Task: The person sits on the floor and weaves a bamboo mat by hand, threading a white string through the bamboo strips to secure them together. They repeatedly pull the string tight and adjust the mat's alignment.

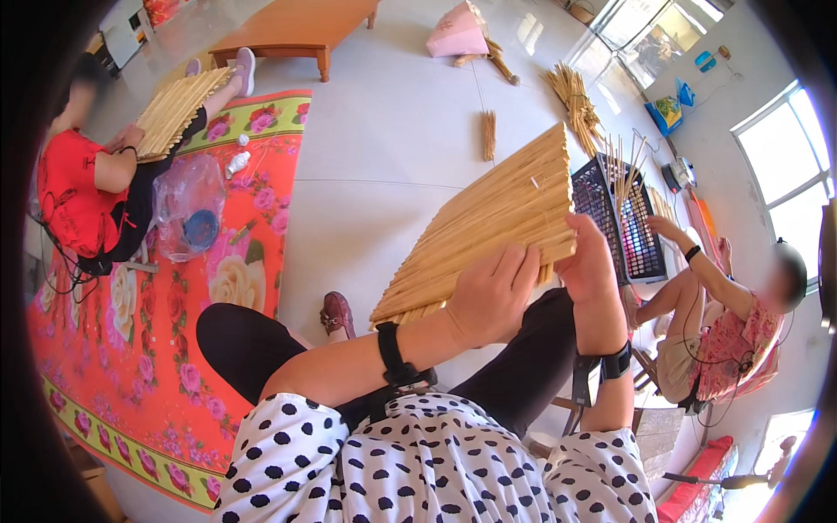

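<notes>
A stiff panel of straw-coloured stalks (488, 218), laid side by side, lies tilted above my lap. My left hand (495, 295) is closed on its near edge, the fingers bent over the top face. At the right near corner, my right hand (588, 261) grips the stalk ends, with the thumb and fingers close together. Part of the fingers is hidden behind the panel and behind the hands themselves.
At left, a person in red (83, 187) holds a similar panel (179, 113) on a red flowered mat (157, 322). Another person (732, 322) sits at right by a black plastic crate (641, 231). Beyond are stalk bundles (571, 96) and a low wooden table (288, 30).
</notes>
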Tool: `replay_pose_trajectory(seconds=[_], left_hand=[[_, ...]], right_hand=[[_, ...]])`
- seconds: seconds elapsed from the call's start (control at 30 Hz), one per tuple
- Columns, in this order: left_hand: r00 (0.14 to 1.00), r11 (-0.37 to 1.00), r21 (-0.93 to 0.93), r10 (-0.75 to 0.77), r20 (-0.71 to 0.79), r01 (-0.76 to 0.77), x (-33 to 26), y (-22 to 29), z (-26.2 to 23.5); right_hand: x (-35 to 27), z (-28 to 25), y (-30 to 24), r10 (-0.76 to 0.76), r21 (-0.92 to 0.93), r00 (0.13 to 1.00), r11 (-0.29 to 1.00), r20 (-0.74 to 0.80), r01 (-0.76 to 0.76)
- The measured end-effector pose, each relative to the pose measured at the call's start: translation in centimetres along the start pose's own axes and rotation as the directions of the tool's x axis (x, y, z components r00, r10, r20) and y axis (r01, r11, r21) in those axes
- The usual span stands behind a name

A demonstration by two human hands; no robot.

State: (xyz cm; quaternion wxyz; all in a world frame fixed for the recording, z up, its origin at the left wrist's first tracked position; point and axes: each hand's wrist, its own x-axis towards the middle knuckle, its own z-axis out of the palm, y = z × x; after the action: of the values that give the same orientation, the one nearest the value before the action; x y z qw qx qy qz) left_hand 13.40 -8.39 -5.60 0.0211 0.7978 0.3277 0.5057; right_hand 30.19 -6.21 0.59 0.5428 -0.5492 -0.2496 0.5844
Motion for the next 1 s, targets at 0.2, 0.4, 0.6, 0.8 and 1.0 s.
replay_pose_trajectory(seconds=[0.2,0.4,0.6,0.8,1.0], left_hand=[[0.988,0.973,-0.227,0.071,0.135,-0.039,-7.2,1.0,-0.9],[0.972,0.925,-0.357,0.189,0.136,-0.13,-11.6,1.2,-0.8],[0.901,0.729,-0.679,0.227,0.369,0.094,-8.8,-2.1,-1.2],[0.806,0.524,-0.613,-0.345,0.481,0.591,-8.8,-3.5,3.6],[0.772,0.439,-0.635,-0.382,0.508,0.635,-9.6,-0.7,5.5]], right_hand=[[-5.2,-0.1,5.7,0.023,-0.062,0.999,0.998,0.027,-0.021],[-4.9,-2.3,7.9,0.094,-0.384,0.98,0.91,-0.177,-0.157],[-3.8,-5.8,10.0,-0.052,-0.806,0.988,0.585,-0.147,-0.089],[-5.0,-4.8,9.7,-0.143,-0.899,0.981,0.433,-0.131,-0.057],[-5.9,-4.8,10.7,-0.139,-0.885,0.974,0.455,-0.18,-0.099]])
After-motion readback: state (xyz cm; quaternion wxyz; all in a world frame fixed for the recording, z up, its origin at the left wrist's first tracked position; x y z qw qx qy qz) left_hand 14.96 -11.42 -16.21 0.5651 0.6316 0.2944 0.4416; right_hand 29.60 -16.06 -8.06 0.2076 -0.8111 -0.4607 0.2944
